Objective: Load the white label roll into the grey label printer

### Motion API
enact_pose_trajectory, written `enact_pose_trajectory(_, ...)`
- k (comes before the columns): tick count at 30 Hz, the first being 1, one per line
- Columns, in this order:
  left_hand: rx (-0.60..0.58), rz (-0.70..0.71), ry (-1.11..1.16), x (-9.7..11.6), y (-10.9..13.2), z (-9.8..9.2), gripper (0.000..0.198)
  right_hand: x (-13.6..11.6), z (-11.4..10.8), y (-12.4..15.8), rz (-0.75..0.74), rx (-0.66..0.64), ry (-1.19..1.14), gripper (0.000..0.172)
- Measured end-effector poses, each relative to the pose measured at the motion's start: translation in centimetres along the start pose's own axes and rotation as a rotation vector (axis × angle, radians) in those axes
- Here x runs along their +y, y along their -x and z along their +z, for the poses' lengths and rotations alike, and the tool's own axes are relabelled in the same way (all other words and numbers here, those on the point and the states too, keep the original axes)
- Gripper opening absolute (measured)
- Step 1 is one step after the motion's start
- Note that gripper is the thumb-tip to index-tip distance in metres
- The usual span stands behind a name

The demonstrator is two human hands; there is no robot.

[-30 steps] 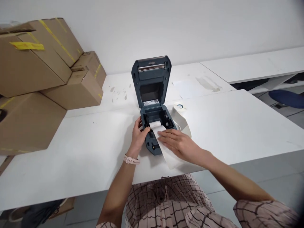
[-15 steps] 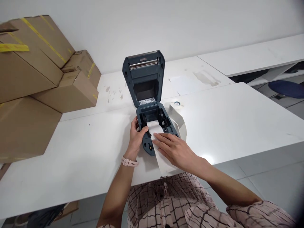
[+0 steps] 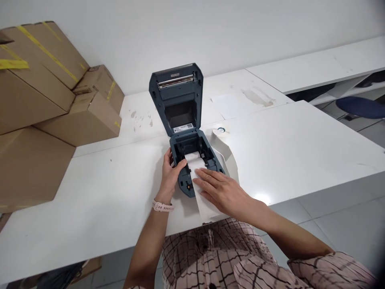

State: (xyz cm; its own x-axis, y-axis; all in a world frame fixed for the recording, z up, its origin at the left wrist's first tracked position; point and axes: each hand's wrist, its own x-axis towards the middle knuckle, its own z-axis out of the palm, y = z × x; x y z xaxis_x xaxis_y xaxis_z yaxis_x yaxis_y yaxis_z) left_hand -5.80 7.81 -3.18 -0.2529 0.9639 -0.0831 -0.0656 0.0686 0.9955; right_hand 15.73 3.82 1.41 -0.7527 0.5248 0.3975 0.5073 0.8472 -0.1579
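Head view: the label printer [image 3: 185, 141] sits on the white bench [image 3: 300, 148] with its lid [image 3: 176, 94] tipped right back, so the roll bay is open to see. A white paper strip [image 3: 195, 163] comes out of the bay, runs over the front lip and lies down toward the bench edge.

The left hand [image 3: 170, 174] is curled round the printer's left flank, thumb tip up against the strip's edge near the guide. It grips the body, not the paper. The right hand [image 3: 224, 192] is open and flat, palm down, fingers spread on the strip and pressing it onto the front of the machine.

A second roll [image 3: 221, 134] stands just beside the printer on its right, its tail trailing loose. Cardboard boxes [image 3: 45, 120] are stacked well off to the left.

By my reading, this is the feeding stage, with the paper laid through and being squared. What comes next calls for a straight strip between the guides and fingers out of the way of the lid.
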Motion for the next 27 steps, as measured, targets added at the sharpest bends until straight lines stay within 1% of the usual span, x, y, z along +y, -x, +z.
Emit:
enact_pose_trajectory(4,-0.006,0.006,-0.009,-0.1,0.0,0.0,0.076,-0.2,0.2,0.3,0.009,-0.020,-0.015,0.035)
enact_pose_trajectory(6,-0.006,0.014,-0.013,0.0,0.0,-0.1,0.076,0.0,-0.3,0.7,0.024,-0.048,-0.059,0.036)
enact_pose_trajectory(7,-0.007,0.015,-0.015,0.1,0.0,-0.1,0.076,0.4,-0.9,1.0,0.015,-0.074,-0.113,0.037)
enact_pose_trajectory(9,-0.012,0.012,-0.024,0.2,0.0,-0.3,0.079,1.9,-2.8,0.9,-0.020,-0.120,-0.302,0.040)
enact_pose_trajectory(10,-0.014,0.009,-0.037,0.2,0.0,-0.3,0.080,3.1,-3.9,0.5,-0.013,-0.093,-0.409,0.041)
enact_pose_trajectory(11,-0.016,0.006,-0.054,0.2,0.0,-0.4,0.080,4.6,-5.1,-0.4,0.014,-0.032,-0.512,0.042)
enact_pose_trajectory(12,-0.018,0.004,-0.072,0.3,0.0,-0.4,0.081,6.2,-6.2,-1.7,0.100,0.103,-0.584,0.044)
enact_pose_trajectory(13,-0.022,0.003,-0.087,0.3,0.1,-0.3,0.080,7.9,-7.2,-3.5,0.222,0.287,-0.597,0.047)
enact_pose_trajectory(14,-0.024,-0.001,-0.094,0.4,0.3,-0.2,0.079,9.6,-8.0,-5.7,0.318,0.428,-0.628,0.054)
enact_pose_trajectory(15,-0.020,-0.006,-0.089,0.5,0.6,0.0,0.078,11.2,-8.6,-8.2,0.387,0.489,-0.695,0.062)
enact_pose_trajectory(16,-0.011,-0.013,-0.074,0.6,0.9,0.1,0.076,12.8,-8.9,-10.7,0.443,0.502,-0.787,0.067)
enact_pose_trajectory(17,0.004,-0.025,-0.057,0.8,1.4,0.2,0.073,14.1,-9.1,-13.2,0.483,0.472,-0.883,0.069)
enact_pose_trajectory(18,0.027,-0.044,-0.043,1.1,1.9,0.2,0.071,15.2,-9.2,-15.5,0.499,0.427,-0.983,0.070)
enact_pose_trajectory(19,0.051,-0.069,-0.035,1.4,2.5,0.0,0.069,16.0,-9.1,-17.3,0.485,0.364,-1.068,0.075)
enact_pose_trajectory(20,0.076,-0.094,-0.030,1.7,3.2,-0.2,0.069,16.4,-8.9,-18.6,0.462,0.318,-1.140,0.082)
enact_pose_trajectory(21,0.099,-0.111,-0.027,2.2,3.8,-0.6,0.069,16.3,-8.6,-19.3,0.431,0.297,-1.183,0.086)
enact_pose_trajectory(22,0.123,-0.116,-0.019,2.6,4.4,-1.1,0.070,15.8,-8.3,-19.4,0.403,0.302,-1.198,0.088)
enact_pose_trajectory(23,0.146,-0.106,-0.006,3.1,4.9,-1.5,0.071,15.0,-8.0,-18.8,0.381,0.333,-1.191,0.087)
enact_pose_trajectory(25,0.183,-0.052,0.026,4.2,5.8,-2.2,0.073,12.7,-7.6,-16.1,0.345,0.422,-1.132,0.080)
enact_pose_trajectory(27,0.188,0.000,0.037,5.0,6.2,-2.2,0.073,10.0,-7.0,-12.1,0.315,0.467,-1.065,0.071)
